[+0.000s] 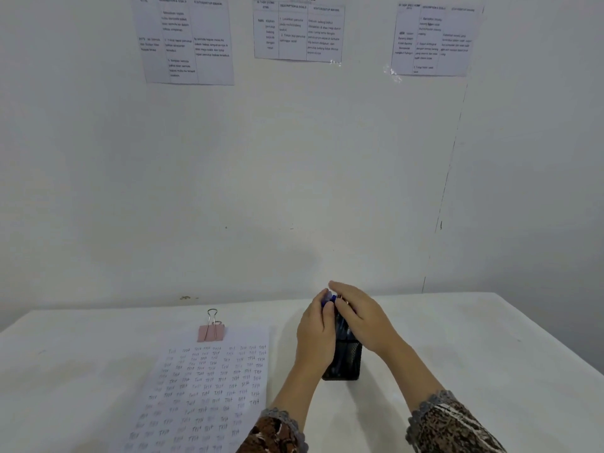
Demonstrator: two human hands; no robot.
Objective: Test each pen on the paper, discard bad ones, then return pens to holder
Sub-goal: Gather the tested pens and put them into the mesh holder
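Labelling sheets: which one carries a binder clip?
The handwritten test sheet lying on the table, pink binder clip on its top edge; the three printed wall sheets have none.
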